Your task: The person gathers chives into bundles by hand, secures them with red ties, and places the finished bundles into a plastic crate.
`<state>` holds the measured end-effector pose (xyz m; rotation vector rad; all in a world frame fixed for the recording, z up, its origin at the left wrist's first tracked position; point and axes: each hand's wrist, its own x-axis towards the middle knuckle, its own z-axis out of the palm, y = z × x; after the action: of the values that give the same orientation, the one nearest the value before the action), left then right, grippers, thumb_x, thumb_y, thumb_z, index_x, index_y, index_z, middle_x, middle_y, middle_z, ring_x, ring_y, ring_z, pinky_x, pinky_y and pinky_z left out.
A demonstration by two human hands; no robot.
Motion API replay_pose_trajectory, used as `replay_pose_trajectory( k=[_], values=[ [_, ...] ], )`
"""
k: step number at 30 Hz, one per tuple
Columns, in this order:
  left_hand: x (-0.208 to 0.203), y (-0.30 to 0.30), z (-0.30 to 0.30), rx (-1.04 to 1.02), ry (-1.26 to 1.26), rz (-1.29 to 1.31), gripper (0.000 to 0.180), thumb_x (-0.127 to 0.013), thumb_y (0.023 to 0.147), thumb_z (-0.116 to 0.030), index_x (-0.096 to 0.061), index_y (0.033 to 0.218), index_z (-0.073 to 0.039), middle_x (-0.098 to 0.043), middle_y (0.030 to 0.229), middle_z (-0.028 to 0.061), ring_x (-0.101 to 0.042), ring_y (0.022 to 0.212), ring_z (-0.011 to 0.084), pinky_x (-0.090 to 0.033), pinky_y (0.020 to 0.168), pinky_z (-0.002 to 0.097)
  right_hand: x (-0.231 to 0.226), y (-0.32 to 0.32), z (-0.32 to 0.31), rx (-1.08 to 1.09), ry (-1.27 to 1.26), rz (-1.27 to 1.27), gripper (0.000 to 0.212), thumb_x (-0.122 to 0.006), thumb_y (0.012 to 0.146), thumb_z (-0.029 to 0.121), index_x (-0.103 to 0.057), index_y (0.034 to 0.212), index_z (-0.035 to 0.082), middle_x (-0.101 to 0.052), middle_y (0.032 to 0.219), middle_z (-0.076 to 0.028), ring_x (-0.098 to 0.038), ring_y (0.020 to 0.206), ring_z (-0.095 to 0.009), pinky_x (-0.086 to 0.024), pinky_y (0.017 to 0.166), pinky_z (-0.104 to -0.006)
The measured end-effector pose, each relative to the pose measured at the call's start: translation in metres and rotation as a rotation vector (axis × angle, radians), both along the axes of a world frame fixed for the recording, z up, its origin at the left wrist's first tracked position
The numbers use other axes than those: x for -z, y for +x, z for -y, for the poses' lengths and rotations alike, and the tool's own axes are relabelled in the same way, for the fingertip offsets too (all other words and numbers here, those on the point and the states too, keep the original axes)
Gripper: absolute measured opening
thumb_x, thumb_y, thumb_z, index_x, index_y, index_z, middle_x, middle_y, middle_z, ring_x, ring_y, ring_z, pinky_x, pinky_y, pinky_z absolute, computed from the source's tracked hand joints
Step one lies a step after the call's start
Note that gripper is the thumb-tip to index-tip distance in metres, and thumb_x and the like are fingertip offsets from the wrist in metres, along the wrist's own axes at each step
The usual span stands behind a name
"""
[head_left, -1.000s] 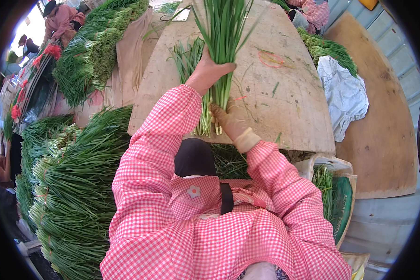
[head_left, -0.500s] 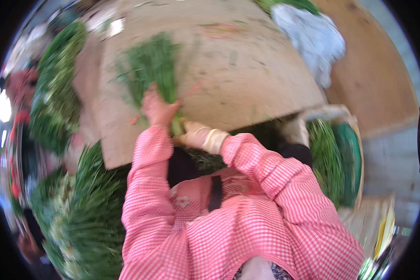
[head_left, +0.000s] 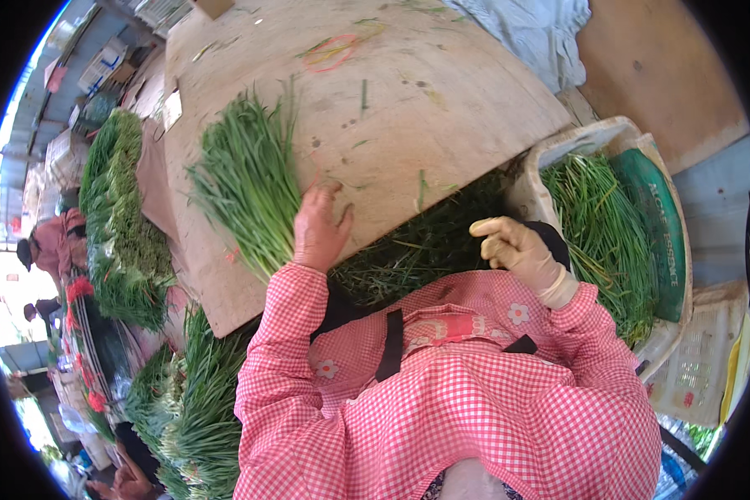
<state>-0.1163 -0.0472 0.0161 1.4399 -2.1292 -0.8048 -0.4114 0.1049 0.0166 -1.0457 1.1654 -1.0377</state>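
The bunch of chives (head_left: 246, 187) lies on the wooden board (head_left: 408, 92), long axis running away from the person – cut ends beside the flat, spread-fingered left hand (head_left: 318, 229); the gloved right hand (head_left: 517, 248) hovers loosely curled, empty

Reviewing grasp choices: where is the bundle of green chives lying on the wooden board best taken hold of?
Probably near the lower stem end of the chive bundle, beside the left hand, coming from the person's side: there the stalks lie gathered, while the far tips fan out loosely over the wooden board.
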Motion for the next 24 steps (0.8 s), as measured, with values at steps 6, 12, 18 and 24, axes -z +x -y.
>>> replay_pose_trajectory(
  k=[6, 12, 18, 24],
  values=[
    [0.057, -0.018, 0.026, -0.128, -0.403, 0.425, 0.061, -0.062, 0.076, -0.029, -0.042, 0.127, -0.002, -0.039, 0.129, 0.0235, -0.033, 0.122, 0.0395, -0.026, 0.103, 0.0448, -0.018, -0.105, -0.042, 0.367, -0.082, -0.090, 0.020, -0.050, 0.090, 0.013, -0.055, 0.106, 0.002, -0.053, 0.074, 0.000, -0.047, 0.062, -0.007, -0.042, 0.058, -0.0201],
    [0.057, -0.074, 0.010, 0.003, -0.387, 0.450, 0.065, -0.061, 0.078, -0.030, -0.036, 0.131, -0.003, -0.034, 0.133, 0.0222, -0.031, 0.121, 0.0409, -0.025, 0.102, 0.0467, 0.039, -0.236, -0.134, 0.697, 0.036, -0.479, 0.022, -0.055, 0.085, 0.008, -0.054, 0.107, 0.007, -0.054, 0.078, -0.001, -0.050, 0.068, -0.010, -0.045, 0.063, -0.0240],
    [0.052, -0.152, -0.052, 0.274, -0.399, 0.302, 0.061, -0.061, 0.077, -0.025, -0.037, 0.129, -0.004, -0.035, 0.132, 0.0203, -0.034, 0.118, 0.0391, -0.026, 0.100, 0.0469, 0.067, -0.182, -0.130, 0.142, 0.347, -1.115, 0.085, -0.067, 0.069, 0.045, -0.031, 0.134, 0.003, -0.035, 0.135, -0.022, -0.032, 0.126, -0.033, -0.027, 0.105, -0.0364],
    [0.053, -0.145, -0.047, 0.299, -0.492, 0.469, 0.064, -0.061, 0.075, -0.026, -0.036, 0.130, -0.004, -0.037, 0.132, 0.0171, -0.033, 0.120, 0.0363, -0.023, 0.103, 0.0464, 0.113, -0.162, -0.066, 0.046, 0.446, -1.159, 0.084, -0.068, 0.068, 0.033, -0.029, 0.133, -0.003, -0.046, 0.125, -0.022, -0.045, 0.116, -0.032, -0.038, 0.096, -0.0353]
  ],
)
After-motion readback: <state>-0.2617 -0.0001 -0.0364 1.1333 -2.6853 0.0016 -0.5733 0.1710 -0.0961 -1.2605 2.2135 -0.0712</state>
